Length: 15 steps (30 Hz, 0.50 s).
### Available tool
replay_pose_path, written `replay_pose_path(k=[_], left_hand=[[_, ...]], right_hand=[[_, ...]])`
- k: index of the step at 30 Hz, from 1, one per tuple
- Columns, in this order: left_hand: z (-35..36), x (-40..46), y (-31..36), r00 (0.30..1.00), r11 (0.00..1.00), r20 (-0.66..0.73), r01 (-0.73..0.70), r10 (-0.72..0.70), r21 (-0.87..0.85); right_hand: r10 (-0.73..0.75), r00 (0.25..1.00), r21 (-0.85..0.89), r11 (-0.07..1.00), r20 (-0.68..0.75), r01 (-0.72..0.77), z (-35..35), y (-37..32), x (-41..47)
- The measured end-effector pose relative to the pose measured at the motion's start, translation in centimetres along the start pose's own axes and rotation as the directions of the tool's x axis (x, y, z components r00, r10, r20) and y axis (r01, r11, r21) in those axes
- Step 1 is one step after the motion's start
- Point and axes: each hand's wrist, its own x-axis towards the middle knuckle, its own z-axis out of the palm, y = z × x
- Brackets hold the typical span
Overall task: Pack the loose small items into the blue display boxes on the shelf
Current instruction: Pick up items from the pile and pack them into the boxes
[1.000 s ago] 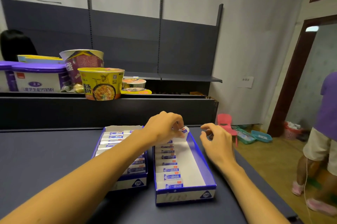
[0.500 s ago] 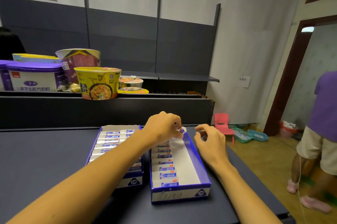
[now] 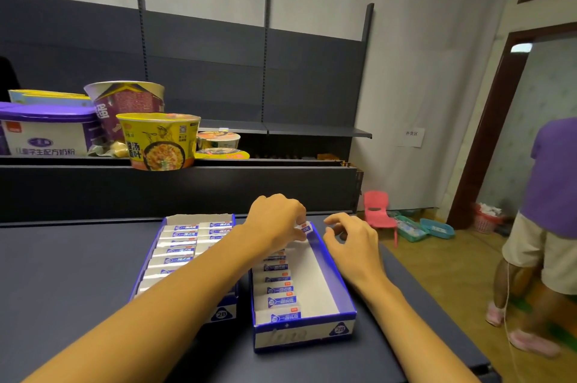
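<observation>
Two blue display boxes sit side by side on the dark shelf. The left box (image 3: 162,261) holds two rows of small white-and-blue packets. The right box (image 3: 340,317) has one row of packets (image 3: 278,289) along its left side, while its right half is bare white. My left hand (image 3: 278,220) hovers over the far end of the right box and pinches a small packet (image 3: 305,228) between its fingertips. My right hand (image 3: 352,242) hangs just right of that box's far wall, fingers loosely curled and holding nothing.
On the raised ledge behind stand instant noodle cups, a yellow one (image 3: 159,140) foremost, and a purple-lidded tub (image 3: 46,129). The shelf top (image 3: 62,273) ends at the right. Beyond it are a pink chair (image 3: 377,211), floor baskets and a person in a purple shirt (image 3: 549,195).
My left hand keeps its pinch on the small packet at the far end of the right box. My right hand stays beside it. The person at the right has stepped slightly closer.
</observation>
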Motion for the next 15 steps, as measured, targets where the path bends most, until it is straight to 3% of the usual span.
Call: replay_pose_path(k=[15], left_hand=[[0.45, 0.27, -0.49, 0.999, 1.0, 0.031, 0.009, -0.01, 0.027]], right_hand=[[0.138, 0.968, 0.146, 0.974, 0.212, -0.171, -0.97, -0.66, -0.05]])
